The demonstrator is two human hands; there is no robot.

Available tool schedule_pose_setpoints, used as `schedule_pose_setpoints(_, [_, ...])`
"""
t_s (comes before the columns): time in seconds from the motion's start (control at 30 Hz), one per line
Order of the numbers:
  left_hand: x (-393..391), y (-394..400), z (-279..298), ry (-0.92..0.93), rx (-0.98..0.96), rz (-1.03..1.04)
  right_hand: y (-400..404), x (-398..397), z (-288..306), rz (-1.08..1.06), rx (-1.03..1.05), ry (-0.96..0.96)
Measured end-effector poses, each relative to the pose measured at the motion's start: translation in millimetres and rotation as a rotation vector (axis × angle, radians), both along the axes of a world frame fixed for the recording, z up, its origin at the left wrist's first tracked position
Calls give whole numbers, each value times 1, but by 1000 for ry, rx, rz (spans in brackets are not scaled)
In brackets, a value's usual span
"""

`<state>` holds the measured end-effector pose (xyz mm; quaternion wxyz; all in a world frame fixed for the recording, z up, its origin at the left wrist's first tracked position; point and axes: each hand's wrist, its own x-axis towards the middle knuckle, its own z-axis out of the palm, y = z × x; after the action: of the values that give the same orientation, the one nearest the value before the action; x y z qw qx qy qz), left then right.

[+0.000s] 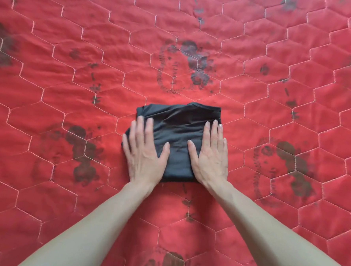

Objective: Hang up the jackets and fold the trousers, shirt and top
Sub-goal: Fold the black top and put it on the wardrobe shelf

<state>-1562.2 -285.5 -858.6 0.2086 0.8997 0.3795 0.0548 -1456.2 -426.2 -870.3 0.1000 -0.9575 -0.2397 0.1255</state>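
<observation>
i am pressing both palms down on a black garment (177, 133) that is folded into a compact, roughly square bundle. it is lying near the middle of a red quilt (278, 46), a little toward me. my left hand (144, 151) is lying flat on the bundle's left edge, fingers straight and slightly spread, the outer fingers reaching over onto the quilt. my right hand (210, 155) is lying flat on the right edge in the same way, fingers straight and close together, thumb angled inward. neither hand is gripping anything; both are just resting open on the cloth. between my thumbs the fabric is showing soft creases, and a seamed edge is running along the far side of the bundle. i cannot tell which kind of garment it is. i am finding no label, brand or readable writing on it. the quilt is stitched in pale hexagons and printed with faded dark floral motifs, none forming letters.
</observation>
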Motion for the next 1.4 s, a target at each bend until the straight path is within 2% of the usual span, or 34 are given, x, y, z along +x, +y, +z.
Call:
schedule_pose_setpoints(0.1, [4, -5, 16, 103, -216, 374, -5, -10, 12, -188, 265, 64])
schedule_pose_setpoints(0.17, [14, -3, 23, 131, -339, 468, -5, -17, 20, -388, 426, 161])
schedule_pose_setpoints(0.27, [29, 11, 27, 147, -511, 586, -6, -15, 26, -570, 516, 292])
schedule_pose_setpoints(0.37, [32, 30, 26, 165, -609, 551, -14, 5, 30, -673, 552, 501])
schedule_pose_setpoints(0.43, [26, 41, 24, 41, -831, 518, -20, 17, 30, -629, 609, 598])
schedule_pose_setpoints(0.5, [19, 46, 24, -73, -1098, 477, -24, 22, 30, -581, 758, 647])
schedule_pose_setpoints(0.57, [11, 47, 21, -155, -1210, 438, -31, 23, 30, -578, 831, 649])
schedule_pose_setpoints(0.77, [4, 45, 11, -185, -1188, 453, -35, 30, 28, -476, 595, 690])
schedule_pose_setpoints(0.87, [3, 45, 16, -206, -1212, 423, -30, 31, 41, -541, 673, 915])
schedule_pose_setpoints(0.97, [-6, 45, 29, -255, -1319, 460, -32, 27, 63, -647, 785, 1177])
schedule_pose_setpoints(1.07, [-18, 46, 53, -299, -1383, 488, -35, 15, 94, -763, 871, 1309])
schedule_pose_setpoints(1.13, [-23, 44, 80, -321, -1406, 478, -38, 4, 120, -842, 924, 1383])
schedule_pose_setpoints(1.23, [-31, 45, 135, -369, -1430, 453, -38, -12, 171, -822, 967, 1458])
schedule_pose_setpoints(1.4, [-61, 48, 262, -446, -1475, 395, -45, -39, 288, -810, 1030, 1501])
